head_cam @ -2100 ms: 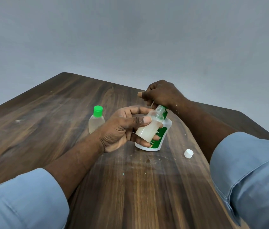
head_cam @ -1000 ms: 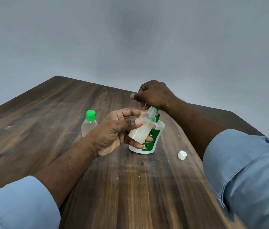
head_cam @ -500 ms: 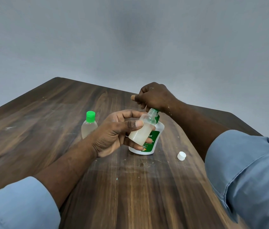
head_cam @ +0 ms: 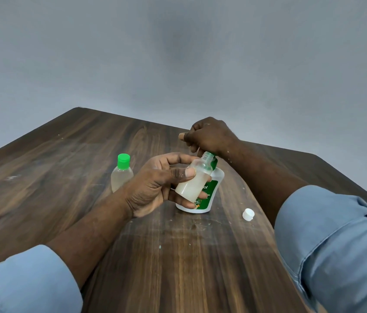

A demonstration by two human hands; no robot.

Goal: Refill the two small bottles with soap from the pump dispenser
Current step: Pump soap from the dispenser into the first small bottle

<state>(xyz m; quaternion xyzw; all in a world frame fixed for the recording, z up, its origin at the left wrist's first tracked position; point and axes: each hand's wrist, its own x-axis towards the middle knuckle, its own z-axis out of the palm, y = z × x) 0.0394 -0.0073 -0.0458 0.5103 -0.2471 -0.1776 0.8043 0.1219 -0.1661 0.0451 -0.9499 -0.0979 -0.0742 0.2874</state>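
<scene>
The right hand [head_cam: 212, 136] hides from us the head of the pump dispenser [head_cam: 216, 177], and the small bottle [head_cam: 192, 182] in the left hand [head_cam: 155, 184] covers much of its label. We lose the lower right of the green-capped bottle [head_cam: 120, 175] behind the left hand; the left sleeve [head_cam: 27, 281] and right sleeve [head_cam: 336, 240] run off the near edge

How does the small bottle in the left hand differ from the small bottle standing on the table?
The held bottle is uncapped; the standing bottle has a green cap. The held bottle is tilted; the standing bottle is upright. Both are small and translucent.

A dark wooden table [head_cam: 65, 168], scuffed and speckled, stands before a plain grey wall [head_cam: 178, 53].
</scene>
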